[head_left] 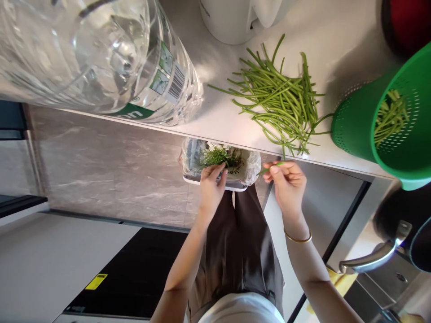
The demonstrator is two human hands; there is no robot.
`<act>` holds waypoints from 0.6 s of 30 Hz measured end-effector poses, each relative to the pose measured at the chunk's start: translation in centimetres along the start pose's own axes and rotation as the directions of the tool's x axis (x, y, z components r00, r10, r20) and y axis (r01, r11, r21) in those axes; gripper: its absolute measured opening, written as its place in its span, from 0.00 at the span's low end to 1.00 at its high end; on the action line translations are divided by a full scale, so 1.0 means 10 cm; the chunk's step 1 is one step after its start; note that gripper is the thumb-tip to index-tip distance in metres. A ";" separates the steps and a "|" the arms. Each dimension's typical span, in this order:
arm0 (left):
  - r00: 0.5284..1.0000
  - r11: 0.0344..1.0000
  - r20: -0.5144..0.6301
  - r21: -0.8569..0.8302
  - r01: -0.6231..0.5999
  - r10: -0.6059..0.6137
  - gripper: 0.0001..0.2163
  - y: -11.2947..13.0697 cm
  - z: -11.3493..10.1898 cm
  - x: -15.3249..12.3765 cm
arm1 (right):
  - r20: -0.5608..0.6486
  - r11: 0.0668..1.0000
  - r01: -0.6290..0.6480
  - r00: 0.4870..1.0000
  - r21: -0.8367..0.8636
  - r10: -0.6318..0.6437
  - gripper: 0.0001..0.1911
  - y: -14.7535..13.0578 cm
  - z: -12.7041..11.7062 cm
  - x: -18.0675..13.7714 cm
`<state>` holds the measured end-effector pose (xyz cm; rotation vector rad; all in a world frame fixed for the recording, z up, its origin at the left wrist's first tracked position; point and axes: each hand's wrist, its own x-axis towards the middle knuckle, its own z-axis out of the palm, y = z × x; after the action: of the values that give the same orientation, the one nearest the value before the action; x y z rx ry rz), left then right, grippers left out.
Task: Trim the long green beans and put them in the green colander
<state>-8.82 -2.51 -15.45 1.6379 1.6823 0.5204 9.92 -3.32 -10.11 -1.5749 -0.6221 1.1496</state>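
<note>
My right hand (288, 181) pinches a short, thin green vegetable stem (271, 169) between thumb and fingers, just off the counter's front edge. My left hand (212, 181) is over a lined waste bin (253, 172), its fingers curled close together. Whatever may be between those fingertips is too small to make out. Inside the bin lies a clump of green trimmings (217, 157). On the white counter (215, 114) rests a loose heap of long green stems (279, 96). Cut pieces of stem (390, 116) sit in a green perforated basket (353, 121) to the right.
A large clear water bottle (134, 67) stands on the counter at left, a white jug-like appliance (229, 20) behind. At right are a red and black object (407, 24) and a pan with a metal handle (373, 260). Tiled floor (114, 157) shows below.
</note>
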 end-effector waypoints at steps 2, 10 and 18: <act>0.998 0.978 0.047 -0.204 0.037 -0.028 0.09 0.30 -0.10 -0.03 | 0.060 0.996 0.015 0.998 -0.088 -0.009 0.04 0.07 0.08 -0.07; 0.968 0.826 0.166 -0.507 0.248 -0.190 0.08 0.67 -0.21 -0.10 | 0.362 0.777 0.480 0.866 -0.407 -0.345 0.12 0.20 0.11 -0.12; 0.925 0.743 0.296 -0.558 0.370 -0.239 0.07 0.55 -0.26 -0.05 | 0.499 0.689 0.606 0.773 -0.398 -0.391 0.17 0.28 0.02 -0.12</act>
<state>-7.02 -1.88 -9.66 0.8869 1.3893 0.6187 8.81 -5.10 -12.26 -1.4719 -1.6686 0.8726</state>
